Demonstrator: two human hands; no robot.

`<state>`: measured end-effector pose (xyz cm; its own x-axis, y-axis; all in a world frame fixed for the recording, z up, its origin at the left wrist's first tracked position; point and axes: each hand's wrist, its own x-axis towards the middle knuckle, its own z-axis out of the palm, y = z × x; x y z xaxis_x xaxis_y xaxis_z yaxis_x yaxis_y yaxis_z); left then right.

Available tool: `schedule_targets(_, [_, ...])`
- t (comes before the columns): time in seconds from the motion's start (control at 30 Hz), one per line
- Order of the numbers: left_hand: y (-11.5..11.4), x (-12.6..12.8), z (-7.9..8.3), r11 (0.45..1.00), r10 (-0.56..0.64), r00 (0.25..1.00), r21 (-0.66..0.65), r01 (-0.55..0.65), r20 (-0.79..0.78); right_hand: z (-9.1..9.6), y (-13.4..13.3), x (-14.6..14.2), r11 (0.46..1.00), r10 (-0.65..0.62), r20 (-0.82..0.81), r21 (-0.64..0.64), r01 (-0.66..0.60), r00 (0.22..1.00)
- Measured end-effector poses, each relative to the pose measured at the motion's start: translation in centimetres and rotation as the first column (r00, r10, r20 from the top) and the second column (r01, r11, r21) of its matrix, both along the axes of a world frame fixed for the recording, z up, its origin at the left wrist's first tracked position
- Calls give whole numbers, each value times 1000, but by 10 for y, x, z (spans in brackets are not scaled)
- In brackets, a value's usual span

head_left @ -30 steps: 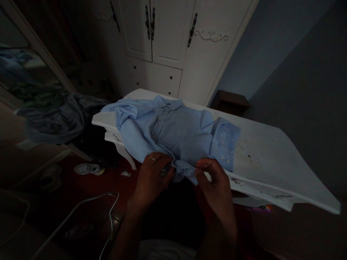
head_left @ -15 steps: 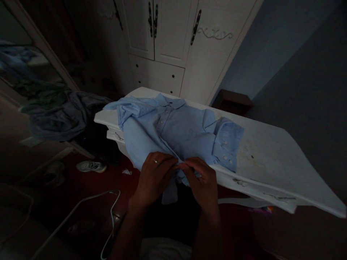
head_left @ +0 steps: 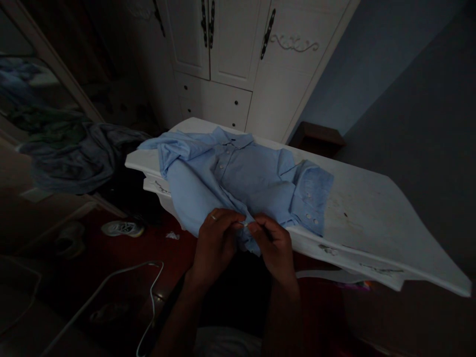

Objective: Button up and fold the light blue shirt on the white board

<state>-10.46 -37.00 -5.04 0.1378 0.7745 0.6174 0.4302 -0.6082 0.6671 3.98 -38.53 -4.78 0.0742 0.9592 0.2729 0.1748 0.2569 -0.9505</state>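
Closer together than a second before, the left hand (head_left: 216, 240) and right hand (head_left: 274, 244) held the front edge of the blue shirt (head_left: 245, 178), fingers pinched tight on soft, light, limp cloth, seemingly best gripped there.

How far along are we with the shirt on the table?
Done: the shirt lies front up on the table, its upper buttons apparently closed. In hand: left hand and right hand each have a grip on the front edge near the hem, at the table's near edge. Left: the lowest stretch looks open, and one sleeve is bunched.
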Motion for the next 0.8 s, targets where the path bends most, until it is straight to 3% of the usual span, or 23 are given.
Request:
schedule_targets(0.17, [1,-1,1,998,28,999,-51,-27,24,-4,3,-5,998,-58,27,42,57,998])
schedule_targets(0.37, [-1,0,1,998,19,1000,-60,-18,3,-14,7,-13,971,-226,-118,47,232,967])
schedule_targets(0.57, [-1,0,-1,977,58,987,-211,-26,147,-6,8,-16,975,-133,-26,175,136,991])
schedule_targets(0.8, [-2,1,4,929,9,966,-360,88,258,-2,5,-17,975,-196,50,113,189,979])
